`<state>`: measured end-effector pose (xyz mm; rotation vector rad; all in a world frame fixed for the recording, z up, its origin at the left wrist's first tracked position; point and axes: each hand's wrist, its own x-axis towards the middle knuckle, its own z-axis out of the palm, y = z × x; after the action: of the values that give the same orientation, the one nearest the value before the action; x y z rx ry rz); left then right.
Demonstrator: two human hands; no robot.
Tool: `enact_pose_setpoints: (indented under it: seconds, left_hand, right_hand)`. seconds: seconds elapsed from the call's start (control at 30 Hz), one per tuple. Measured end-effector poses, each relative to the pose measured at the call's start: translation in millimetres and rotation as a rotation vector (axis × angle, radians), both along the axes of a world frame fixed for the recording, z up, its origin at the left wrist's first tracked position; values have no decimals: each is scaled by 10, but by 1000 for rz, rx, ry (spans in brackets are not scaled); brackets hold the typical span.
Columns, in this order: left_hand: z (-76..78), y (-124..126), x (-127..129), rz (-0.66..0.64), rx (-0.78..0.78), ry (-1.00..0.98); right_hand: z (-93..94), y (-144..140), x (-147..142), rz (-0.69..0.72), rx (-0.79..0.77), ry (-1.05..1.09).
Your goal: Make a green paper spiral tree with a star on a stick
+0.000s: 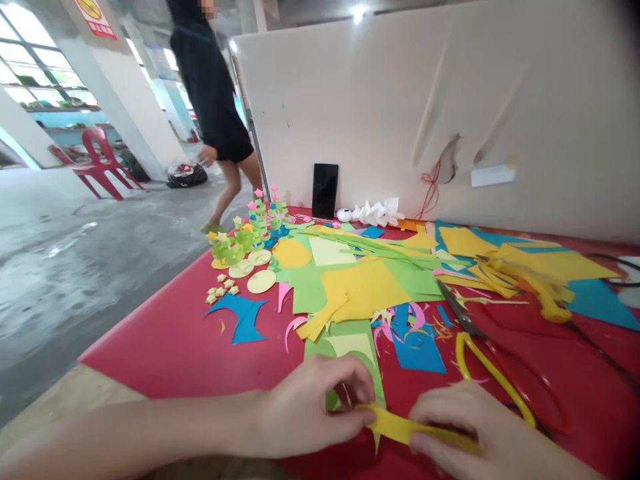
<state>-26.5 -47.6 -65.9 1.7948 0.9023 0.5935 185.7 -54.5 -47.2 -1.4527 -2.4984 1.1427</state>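
Note:
Near the table's front edge, a narrow yellow strip [393, 425] of paper or felt stretches between my two hands. My left hand [305, 407] pinches its left end between thumb and fingers. Closed around the strip's right part is my right hand [475, 427], which hides some of it. Green pieces [345, 333] lie just beyond my left hand. Scissors [470, 325] with yellow handles rest beside my right hand, blades pointing away. Yellow sheets [363, 287], pink curved scraps and a blue piece [420, 347] lie spread in front of my hands.
Small green plant-like crafts with pink and yellow stars [255, 227] stand at the table's left edge, near cream stars [223, 291]. A yellow glue gun [547, 300] lies right. A phone [325, 191] leans on the white panel [375, 113]. A person [210, 87] is beyond, left.

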Motion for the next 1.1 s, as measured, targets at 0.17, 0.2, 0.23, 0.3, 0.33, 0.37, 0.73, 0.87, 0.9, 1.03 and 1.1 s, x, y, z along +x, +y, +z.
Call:
enact_pose_setpoints:
  seconds: [0.17,0.2,0.23,0.3,0.33,0.37,0.73,0.87,0.9,1.03,1.1]
  left_hand:
    - [-22,-11,-164,-77,165,123]
    - [-26,-2,-208,-69,190,164]
    - [-30,6,-250,-44,193,210]
    - [-35,11,-323,-20,144,225]
    - [-32,6,-348,2,155,183]
    - [-23,-3,-363,13,184,132]
    - [-96,-139,-263,-223,474,148]
    - [-112,-132,-294,-255,518,149]
    - [-112,-128,-298,-268,538,158]
    - [-125,-111,-290,-316,628,190]
    - [-136,-108,-283,-318,654,181]
  right_hand:
    - [-73,-16,82,30,11,-76]
    - [-89,-15,101,31,4,-90]
    - [-99,-12,115,32,-7,-100]
    - [-108,-2,121,28,-33,-105]
    - [-110,3,111,17,-50,-102]
    - [-115,4,91,7,-58,-95]
    - [-387,-314,-217,37,203,116]
    - [-254,-233,-131,59,420,98]
    - [-210,-156,-66,67,496,63]
    - [-126,295,267,-52,715,-114]
    - [-155,528,382,-56,777,-196]
